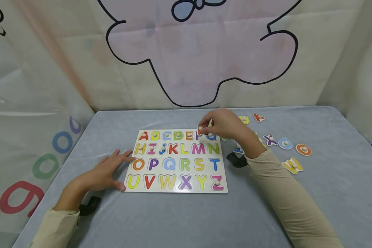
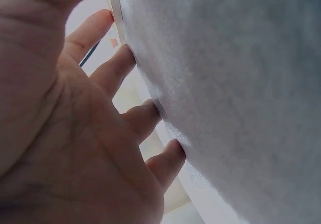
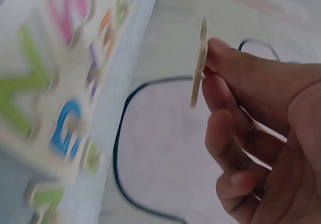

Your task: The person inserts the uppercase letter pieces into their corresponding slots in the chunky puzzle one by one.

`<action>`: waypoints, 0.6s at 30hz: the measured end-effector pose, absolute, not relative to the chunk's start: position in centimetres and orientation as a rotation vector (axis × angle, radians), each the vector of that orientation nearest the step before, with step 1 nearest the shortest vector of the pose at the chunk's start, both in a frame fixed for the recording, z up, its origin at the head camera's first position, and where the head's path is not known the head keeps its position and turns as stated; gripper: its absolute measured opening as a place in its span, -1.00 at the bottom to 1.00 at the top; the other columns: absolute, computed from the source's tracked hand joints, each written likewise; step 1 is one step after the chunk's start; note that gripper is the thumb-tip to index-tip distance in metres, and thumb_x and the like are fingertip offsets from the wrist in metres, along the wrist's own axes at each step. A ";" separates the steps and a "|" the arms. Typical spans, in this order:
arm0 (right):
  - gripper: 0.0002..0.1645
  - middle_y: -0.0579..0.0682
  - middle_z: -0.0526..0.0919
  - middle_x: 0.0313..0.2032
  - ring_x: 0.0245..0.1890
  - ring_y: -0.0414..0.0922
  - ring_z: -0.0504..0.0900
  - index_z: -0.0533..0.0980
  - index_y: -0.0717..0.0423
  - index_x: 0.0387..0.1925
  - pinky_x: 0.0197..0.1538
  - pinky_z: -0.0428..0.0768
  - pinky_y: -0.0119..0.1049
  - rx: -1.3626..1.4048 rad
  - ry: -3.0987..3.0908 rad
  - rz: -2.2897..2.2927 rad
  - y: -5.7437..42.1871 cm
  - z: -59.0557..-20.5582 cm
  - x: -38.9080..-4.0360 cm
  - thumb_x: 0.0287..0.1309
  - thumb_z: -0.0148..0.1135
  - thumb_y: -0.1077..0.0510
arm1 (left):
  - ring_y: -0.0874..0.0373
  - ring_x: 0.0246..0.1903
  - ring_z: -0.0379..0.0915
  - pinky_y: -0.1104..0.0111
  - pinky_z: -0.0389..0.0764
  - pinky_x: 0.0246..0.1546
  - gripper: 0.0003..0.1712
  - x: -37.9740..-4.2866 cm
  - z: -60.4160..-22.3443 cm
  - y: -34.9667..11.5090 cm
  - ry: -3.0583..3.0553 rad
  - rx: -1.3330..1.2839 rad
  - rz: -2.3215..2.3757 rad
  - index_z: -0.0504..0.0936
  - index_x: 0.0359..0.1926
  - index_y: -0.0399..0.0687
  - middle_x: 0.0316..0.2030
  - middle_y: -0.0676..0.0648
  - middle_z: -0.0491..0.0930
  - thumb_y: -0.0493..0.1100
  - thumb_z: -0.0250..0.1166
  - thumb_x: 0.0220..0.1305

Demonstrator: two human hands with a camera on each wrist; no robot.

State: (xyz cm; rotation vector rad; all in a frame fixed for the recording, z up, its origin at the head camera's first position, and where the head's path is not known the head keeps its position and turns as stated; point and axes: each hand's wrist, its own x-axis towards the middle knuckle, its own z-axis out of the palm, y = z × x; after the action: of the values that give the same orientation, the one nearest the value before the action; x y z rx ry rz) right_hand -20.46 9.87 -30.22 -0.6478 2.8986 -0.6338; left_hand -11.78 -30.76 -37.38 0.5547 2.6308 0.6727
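A white alphabet puzzle board (image 1: 175,172) lies on the table with its rows of coloured letters facing up. Knobbed pieces such as the A (image 1: 144,136), the G (image 1: 211,136) and the Z (image 1: 217,183) sit in it. My right hand (image 1: 226,124) pinches a letter puzzle piece (image 3: 199,58) between thumb and fingertips, over the top row near the purple F place. The piece is edge-on in the right wrist view, so its letter is hidden. My left hand (image 1: 102,172) rests by the board's left edge, fingers spread, thumb near the lower corner.
Loose knobbed letters lie right of the board, among them a yellow W (image 1: 292,166), an orange O (image 1: 303,150), a blue Q (image 1: 285,143), a purple X (image 1: 270,140) and a red piece (image 1: 259,117). A printed curtain (image 1: 186,69) hangs behind the grey-covered table (image 1: 161,220).
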 end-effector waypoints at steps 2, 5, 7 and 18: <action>-0.73 -0.14 0.77 -0.25 -0.26 -0.13 0.58 0.74 -0.09 -0.10 -0.22 0.56 -0.27 -0.666 2.908 -0.633 8.7 -30.1 -20.3 0.17 0.42 -0.03 | -0.48 0.51 -0.39 -0.42 -0.30 0.36 0.13 -11.8 -37.4 -30.8 2.634 0.561 0.673 0.33 0.40 0.09 0.57 -0.20 -0.04 0.21 0.59 -0.25; -0.74 -0.17 0.76 -0.29 -0.26 -0.14 0.57 0.73 -0.10 -0.11 -0.21 0.55 -0.26 -0.689 2.915 -0.631 7.1 -29.7 -20.1 0.19 0.40 -0.04 | -0.48 0.51 -0.38 -0.42 -0.29 0.36 0.12 -11.9 -37.2 -30.8 2.641 0.568 0.674 0.34 0.39 0.08 0.57 -0.19 -0.03 0.19 0.60 -0.24; -0.76 -0.17 0.77 -0.32 -0.30 -0.15 0.59 0.74 -0.10 -0.12 -0.21 0.54 -0.26 -0.713 2.905 -0.638 5.9 -29.5 -20.0 0.20 0.39 -0.04 | -0.48 0.51 -0.38 -0.43 -0.29 0.36 0.12 -11.9 -37.2 -30.8 2.644 0.567 0.676 0.34 0.39 0.09 0.57 -0.19 -0.02 0.18 0.60 -0.25; -0.81 -0.26 0.73 -0.34 -0.22 -0.21 0.55 0.74 -0.16 -0.16 -0.20 0.52 -0.32 -0.743 2.825 -0.534 1.2 -32.2 -19.4 0.20 0.39 -0.03 | -0.47 0.51 -0.37 -0.42 -0.27 0.37 0.16 -11.8 -37.3 -30.6 2.640 0.550 0.664 0.32 0.41 0.10 0.57 -0.18 -0.01 0.19 0.61 -0.28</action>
State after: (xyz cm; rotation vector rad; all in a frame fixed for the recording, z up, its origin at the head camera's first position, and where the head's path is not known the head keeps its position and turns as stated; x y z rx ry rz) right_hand -19.44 1.19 -32.21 -0.7430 2.8252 -0.5343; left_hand -11.77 -30.63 -37.27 0.5500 2.6404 0.6639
